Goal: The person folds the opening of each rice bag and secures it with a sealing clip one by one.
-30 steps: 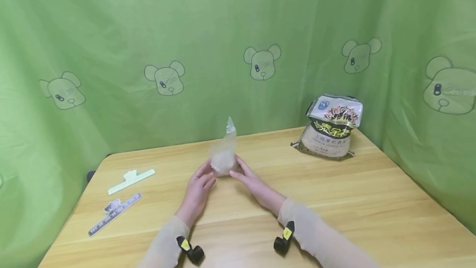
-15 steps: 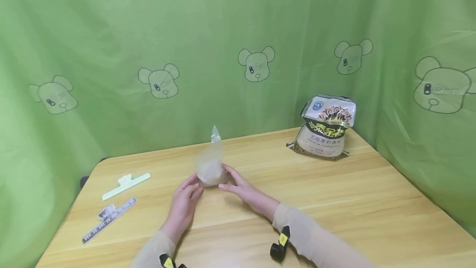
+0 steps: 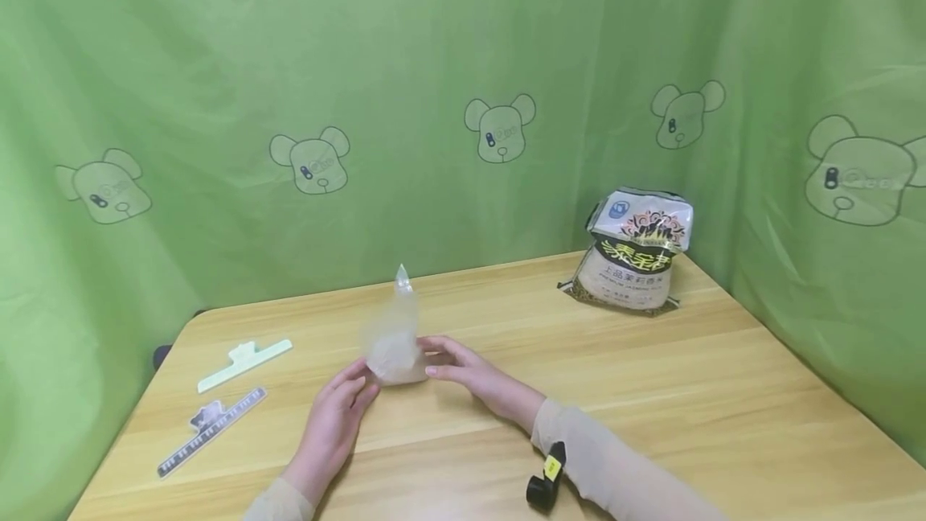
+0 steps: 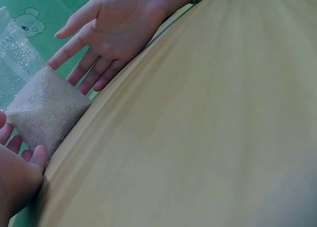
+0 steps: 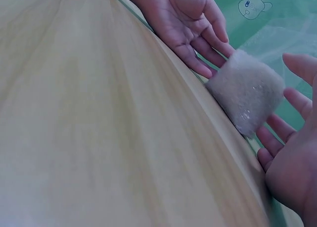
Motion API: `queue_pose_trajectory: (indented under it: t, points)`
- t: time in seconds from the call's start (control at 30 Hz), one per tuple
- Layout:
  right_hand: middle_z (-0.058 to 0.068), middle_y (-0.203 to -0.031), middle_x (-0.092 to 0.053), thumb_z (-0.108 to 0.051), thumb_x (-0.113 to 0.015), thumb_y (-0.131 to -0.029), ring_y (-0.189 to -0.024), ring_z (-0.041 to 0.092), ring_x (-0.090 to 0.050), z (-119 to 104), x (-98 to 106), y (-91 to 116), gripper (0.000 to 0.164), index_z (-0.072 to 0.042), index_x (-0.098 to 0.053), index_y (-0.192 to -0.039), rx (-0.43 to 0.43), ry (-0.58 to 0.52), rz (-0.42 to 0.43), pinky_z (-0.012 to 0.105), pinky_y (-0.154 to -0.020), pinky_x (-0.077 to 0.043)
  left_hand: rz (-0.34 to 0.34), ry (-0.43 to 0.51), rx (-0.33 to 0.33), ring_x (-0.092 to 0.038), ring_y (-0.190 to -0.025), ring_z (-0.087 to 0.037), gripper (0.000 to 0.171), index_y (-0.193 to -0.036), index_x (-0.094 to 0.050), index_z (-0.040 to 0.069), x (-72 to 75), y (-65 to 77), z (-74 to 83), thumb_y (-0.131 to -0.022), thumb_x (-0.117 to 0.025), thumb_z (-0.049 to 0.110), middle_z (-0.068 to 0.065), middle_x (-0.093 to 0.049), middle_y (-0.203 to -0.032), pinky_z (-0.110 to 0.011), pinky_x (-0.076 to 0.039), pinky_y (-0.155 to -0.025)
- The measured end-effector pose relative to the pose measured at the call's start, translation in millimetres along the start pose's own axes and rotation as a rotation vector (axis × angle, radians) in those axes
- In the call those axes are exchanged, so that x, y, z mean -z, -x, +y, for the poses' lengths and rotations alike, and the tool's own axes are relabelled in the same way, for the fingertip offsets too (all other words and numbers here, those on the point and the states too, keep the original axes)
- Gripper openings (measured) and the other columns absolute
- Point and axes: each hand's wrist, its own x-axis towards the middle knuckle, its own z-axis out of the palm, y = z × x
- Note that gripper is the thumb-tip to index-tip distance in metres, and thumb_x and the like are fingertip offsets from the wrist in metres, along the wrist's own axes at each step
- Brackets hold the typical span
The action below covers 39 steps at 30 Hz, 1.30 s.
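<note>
A clear plastic bag of rice (image 3: 396,356) stands upright on the wooden table, its loose top rising to a point. Beside its left side is my left hand (image 3: 334,416), relaxed fingers at the bag's base. My right hand (image 3: 477,372) is on the other side, thumb apart from the fingers and fingertips right at the bag. In the left wrist view, the right hand (image 4: 116,26) shows a flat palm with straight fingers, and the rice (image 4: 49,105) fills the bag's lower part. The right wrist view has both hands flanking the bag (image 5: 247,90), neither wrapped round it.
Two long bag clips lie at the left of the table (image 3: 615,392): a pale green clip (image 3: 244,364) and a dark patterned clip (image 3: 212,431). A large printed rice sack (image 3: 629,256) stands at the back right. Green curtains (image 3: 405,103) enclose the table behind and at the sides.
The bag of rice has shifted left and nearer the person, with both hands moving along with it. The head view has also turned slightly. The clips and the sack stay put on the table.
</note>
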Motion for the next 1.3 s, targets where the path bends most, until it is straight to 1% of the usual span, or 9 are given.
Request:
queue_pose_trajectory:
  t: [0.2,0.33,0.43,0.53,0.63,0.8,1.0,1.13,1.3]
  points:
    - [0.004,-0.152,-0.042,-0.028,-0.057,-0.096,-0.138,0.030,-0.042,2.2,-0.1,-2.6,0.052,-0.020,-0.042,-0.146,0.028,0.010,-0.038,0.057,-0.117,-0.026,0.011,-0.006,0.005,-0.030,-0.141,-0.026,0.053,-0.145,-0.026,-0.010,5.7,5.7,3.2,-0.097,-0.044,0.004,-0.016,-0.022,-0.156,-0.025,-0.043,-0.109]
    - [0.002,-0.149,-0.047,-0.030,-0.055,-0.097,-0.140,0.028,-0.040,3.7,3.7,-3.6,0.049,-0.020,-0.045,-0.143,0.019,0.018,-0.014,0.060,-0.119,-0.018,-0.009,0.000,-0.005,-0.030,-0.140,-0.026,0.052,-0.143,-0.027,-0.012,6.8,3.3,2.7,-0.097,-0.045,0.005,-0.017,-0.022,-0.155,-0.027,-0.043,-0.110]
    - [0.003,-0.147,-0.050,-0.034,-0.055,-0.097,-0.140,0.028,-0.040,5.1,7.5,-4.4,0.048,-0.020,-0.047,-0.142,-0.007,0.017,0.012,0.061,-0.120,-0.013,-0.002,-0.007,-0.015,-0.037,-0.136,-0.024,0.047,-0.140,-0.033,-0.011,7.2,0.5,2.1,-0.097,-0.045,0.005,-0.016,-0.028,-0.150,-0.028,-0.044,-0.108]
    - [0.007,-0.145,-0.052,-0.037,-0.054,-0.097,-0.138,0.029,-0.043,6.3,10.8,-4.8,0.049,-0.017,-0.047,-0.142,-0.021,0.025,0.045,0.059,-0.119,-0.020,0.032,-0.003,-0.025,-0.049,-0.126,-0.020,0.036,-0.131,-0.046,-0.006,7.7,-2.4,0.5,-0.096,-0.047,0.004,-0.011,-0.041,-0.139,-0.030,-0.047,-0.106]
    - [0.011,-0.143,-0.053,-0.036,-0.053,-0.098,-0.135,0.030,-0.047,7.2,13.1,-4.8,0.050,-0.012,-0.047,-0.142,-0.025,0.025,0.072,0.052,-0.117,-0.031,0.047,0.004,-0.034,-0.056,-0.117,-0.017,0.026,-0.121,-0.054,-0.001,7.9,-4.1,-1.3,-0.096,-0.048,0.003,-0.006,-0.050,-0.128,-0.032,-0.049,-0.104]
    - [0.016,-0.142,-0.053,-0.032,-0.053,-0.099,-0.130,0.032,-0.052,4.7,13.7,-5.1,0.049,-0.007,-0.045,-0.141,-0.036,-0.014,0.094,0.045,-0.112,-0.040,0.038,0.006,-0.040,-0.057,-0.116,-0.015,0.023,-0.119,-0.054,0.001,8.3,-3.5,-4.5,-0.097,-0.048,0.005,-0.005,-0.050,-0.127,-0.032,-0.049,-0.104]
    - [0.019,-0.140,-0.052,-0.036,-0.054,-0.098,-0.125,0.031,-0.055,-20.4,11.0,-7.3,0.052,-0.007,-0.046,-0.139,-0.002,-0.097,0.198,0.045,-0.106,-0.046,0.070,0.017,-0.043,-0.056,-0.116,-0.015,0.026,-0.122,-0.050,-0.003,9.2,-1.5,-4.3,-0.098,-0.046,0.005,-0.007,-0.048,-0.128,-0.032,-0.049,-0.104]
    - [0.020,-0.138,-0.054,-0.033,-0.054,-0.098,-0.124,0.029,-0.055,-48.4,10.7,-3.3,0.049,-0.005,-0.048,-0.137,0.094,-0.117,0.268,0.042,-0.104,-0.049,0.069,0.005,-0.054,-0.055,-0.117,-0.016,0.032,-0.127,-0.047,-0.006,8.6,-2.4,-3.3,-0.098,-0.046,0.005,-0.009,-0.048,-0.130,-0.032,-0.048,-0.105]
    - [0.021,-0.134,-0.055,-0.024,-0.052,-0.099,-0.123,0.029,-0.056,-74.7,13.4,3.3,0.042,0.000,-0.049,-0.134,0.221,-0.116,0.298,0.038,-0.100,-0.052,0.055,-0.015,-0.051,-0.054,-0.119,-0.016,0.035,-0.130,-0.044,-0.007,8.0,-3.9,-3.2,-0.097,-0.044,0.005,-0.009,-0.046,-0.133,-0.032,-0.047,-0.107]
